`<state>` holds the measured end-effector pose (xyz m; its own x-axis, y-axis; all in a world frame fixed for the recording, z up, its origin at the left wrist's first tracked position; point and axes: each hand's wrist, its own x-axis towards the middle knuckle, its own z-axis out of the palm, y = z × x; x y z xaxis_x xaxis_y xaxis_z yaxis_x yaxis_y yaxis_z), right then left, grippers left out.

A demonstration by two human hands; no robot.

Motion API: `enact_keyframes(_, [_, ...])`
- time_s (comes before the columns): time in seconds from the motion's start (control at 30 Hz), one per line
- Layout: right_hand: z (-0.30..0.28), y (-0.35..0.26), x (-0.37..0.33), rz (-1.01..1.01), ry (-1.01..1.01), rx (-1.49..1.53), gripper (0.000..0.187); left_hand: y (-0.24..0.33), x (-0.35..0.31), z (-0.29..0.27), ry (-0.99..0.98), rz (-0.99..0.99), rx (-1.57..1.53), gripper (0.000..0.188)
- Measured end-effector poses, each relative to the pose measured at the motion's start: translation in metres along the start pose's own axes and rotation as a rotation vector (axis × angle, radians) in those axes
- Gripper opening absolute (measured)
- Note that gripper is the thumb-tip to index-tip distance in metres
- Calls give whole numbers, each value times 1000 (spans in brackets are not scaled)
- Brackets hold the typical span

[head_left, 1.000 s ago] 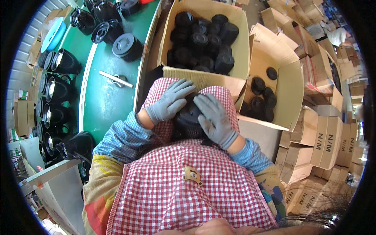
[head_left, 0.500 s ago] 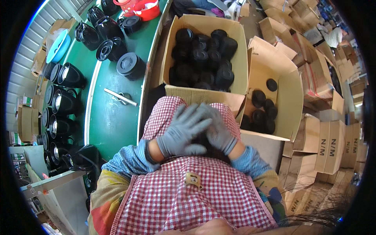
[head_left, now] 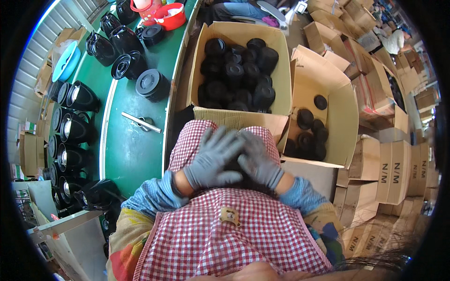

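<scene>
My left hand (head_left: 212, 160), in a grey glove, lies over my lap with its fingers outstretched and the thumb apart. Beside it, my right hand (head_left: 262, 161), gloved alike, has its fingers extended toward the left hand's fingertips. Both hands look open and hold nothing that I can see. Between and below them shows something dark (head_left: 234, 171), mostly covered, and its kind cannot be made out. A red-and-white checked apron (head_left: 201, 229) covers my lap and front. Just past my knees stands a cardboard box (head_left: 239, 115) filled with black cylindrical parts.
A second cardboard box (head_left: 335, 93) at the right holds several black round parts. On the green workbench (head_left: 126, 166) at the left are a stack of black lids (head_left: 153, 84), a light rod (head_left: 140, 122) across a small ring, black jugs (head_left: 126, 40) and a red basin (head_left: 169, 17).
My right hand has shifted slightly, so its fingers overlap the left hand less. The whole view has moved a little. Nothing has been picked up or put down.
</scene>
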<state>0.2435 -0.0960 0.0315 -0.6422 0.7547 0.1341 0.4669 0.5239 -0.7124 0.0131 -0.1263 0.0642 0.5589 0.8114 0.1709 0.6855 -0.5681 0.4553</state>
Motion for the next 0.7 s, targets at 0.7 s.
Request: enact_keyframes(0.7, [-21,-6,65,-706,-269,-254,89,-68,95,-1,-509,-287,-483,36])
